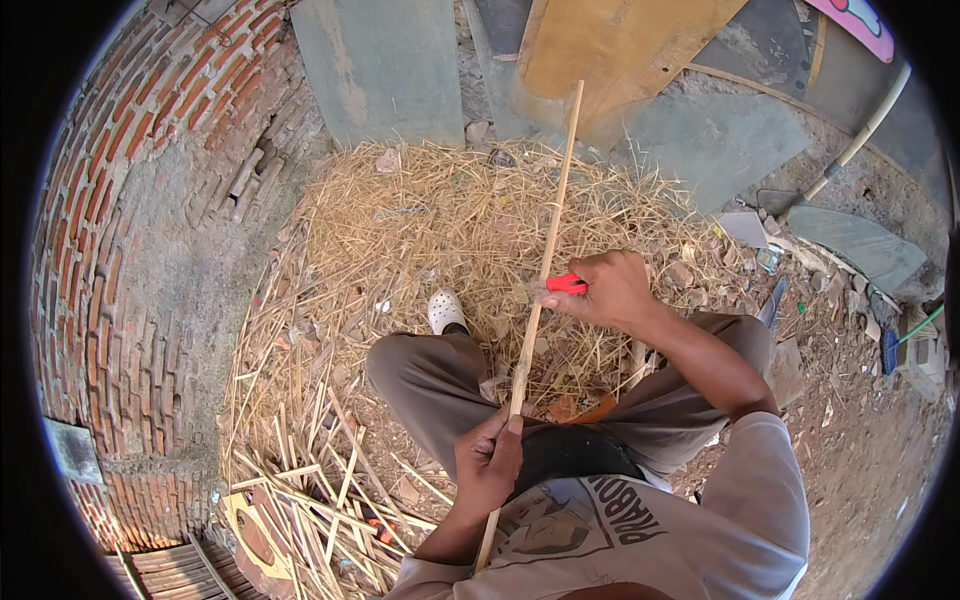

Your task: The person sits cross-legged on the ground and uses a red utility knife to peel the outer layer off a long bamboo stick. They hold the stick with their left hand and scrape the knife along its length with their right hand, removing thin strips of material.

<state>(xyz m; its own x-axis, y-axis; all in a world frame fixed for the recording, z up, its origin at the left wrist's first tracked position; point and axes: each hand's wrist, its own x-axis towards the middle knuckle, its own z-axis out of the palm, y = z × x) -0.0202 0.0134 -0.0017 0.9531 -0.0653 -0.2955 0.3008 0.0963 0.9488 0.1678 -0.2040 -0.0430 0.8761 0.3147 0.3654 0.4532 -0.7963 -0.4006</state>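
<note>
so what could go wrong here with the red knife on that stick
1. The right hand works a red-handled tool against the thin bamboo stick, which runs down to the left hand; a slip along the stick could reach those fingers.
2. The stick crosses the lap, so a slipped blade might also hit the thigh.
3. The stick is long and thin, gripped only low down, so it may flex or twist under the tool.

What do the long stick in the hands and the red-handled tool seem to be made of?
The long stick looks like bare split bamboo or cane: pale tan, matt, thin and straight. The red-handled tool in the right hand appears plastic-gripped, bright and smooth; its blade is hidden. The left hand grips the stick lower down.
</note>
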